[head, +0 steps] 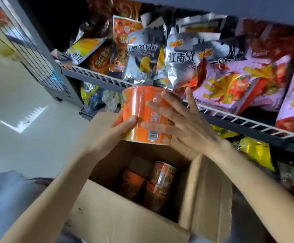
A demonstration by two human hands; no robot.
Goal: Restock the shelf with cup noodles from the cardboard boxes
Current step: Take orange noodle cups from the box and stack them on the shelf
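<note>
Orange cup noodle tub, shrink-wrapped, held in the air above the open cardboard box and just in front of the shelf's wire front rail. Barcode panel faces the camera; tub tilted slightly, wide rim uppermost.

Left hand: fingers curled round the tub's lower left side, thumb pressed on its front. Right hand: fingers spread and mostly straight, laid flat against the tub's right side; no curl around it visible.

Edges and clearance: tub's top rim sits level with the wire rail and just under the hanging bottoms of the silver chip bags. Right fingertips are near the rail and the pink-and-red snack bags, which lean out over it. Open space lies to the left of the tub, toward the floor. Box flaps stand up: one behind the left hand, one on the right beneath the right forearm.

Inside the box: more orange cup noodles, at least three visible, lying in the right half; the left part of the interior is dark and cannot be read.

Surroundings: shelf above the rail is crowded with chip bags, orange packets at the back. Lower tier holds yellow packets to the right and clear-wrapped goods to the left, dim. A grey upright with a wire-mesh side panel stands at left. Pale glossy floor shows a bright reflection.
</note>
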